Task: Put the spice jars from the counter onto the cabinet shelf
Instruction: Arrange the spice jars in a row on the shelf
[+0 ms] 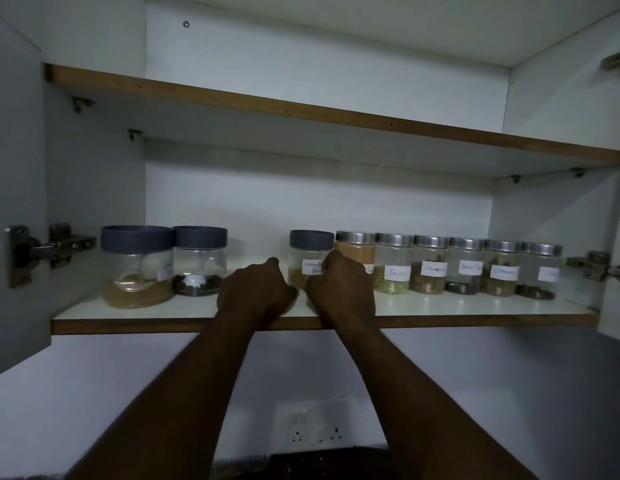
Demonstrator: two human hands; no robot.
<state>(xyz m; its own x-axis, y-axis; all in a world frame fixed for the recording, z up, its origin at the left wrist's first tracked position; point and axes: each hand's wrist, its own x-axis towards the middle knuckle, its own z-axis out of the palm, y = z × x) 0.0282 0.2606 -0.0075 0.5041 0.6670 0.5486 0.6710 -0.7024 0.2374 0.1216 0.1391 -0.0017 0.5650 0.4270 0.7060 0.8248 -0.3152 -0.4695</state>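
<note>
Forearms (197, 393) reach the shelf (128, 315). Left hand (256, 292) is fisted, empty. Right hand (343, 292) curls against the coriander jar (303, 258) behind it; grip unclear.

We see a white cabinet shelf with a brown wooden edge (128, 315) running across the middle of the frame. At its left stand two wide clear jars with dark grey lids (137, 268), touching each other. Right of centre stands a smaller clear grey-lidded jar labelled coriander powder (307, 259), and just beside it a row of six clear jars with silver metal lids (466, 252) runs to the right, with labels such as Fennel. Our left hand (256, 292) and right hand (341, 289) rest on the shelf with fingers curled, on either side of the coriander jar's front; whether either grips it we cannot tell. A white wall socket plate (319, 427) sits at bottom centre.
</note>
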